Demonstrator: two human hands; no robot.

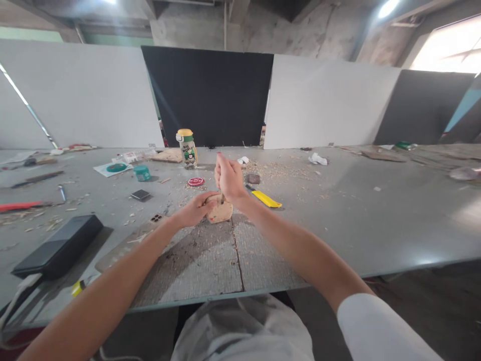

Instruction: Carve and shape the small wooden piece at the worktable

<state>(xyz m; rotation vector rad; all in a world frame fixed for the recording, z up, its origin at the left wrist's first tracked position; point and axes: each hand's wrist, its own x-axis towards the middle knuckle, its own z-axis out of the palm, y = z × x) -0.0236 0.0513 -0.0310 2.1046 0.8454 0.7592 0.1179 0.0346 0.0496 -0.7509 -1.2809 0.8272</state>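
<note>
Just below your right grip (228, 176), closed in a fist around a slim tool (222, 199) mostly hidden by the fingers, is the pale, rounded piece (220, 214); your left grip (196, 209) holds that piece by its left edge. Right of the right grip, a dark brown block (253, 178) and a yellow-handled tool (266, 198) lie on the surface (338, 210); left of it lies a round red tin (196, 181), with a yellow-capped bottle (188, 153) standing upright beyond; farther left sits a teal jar (142, 173).
</note>
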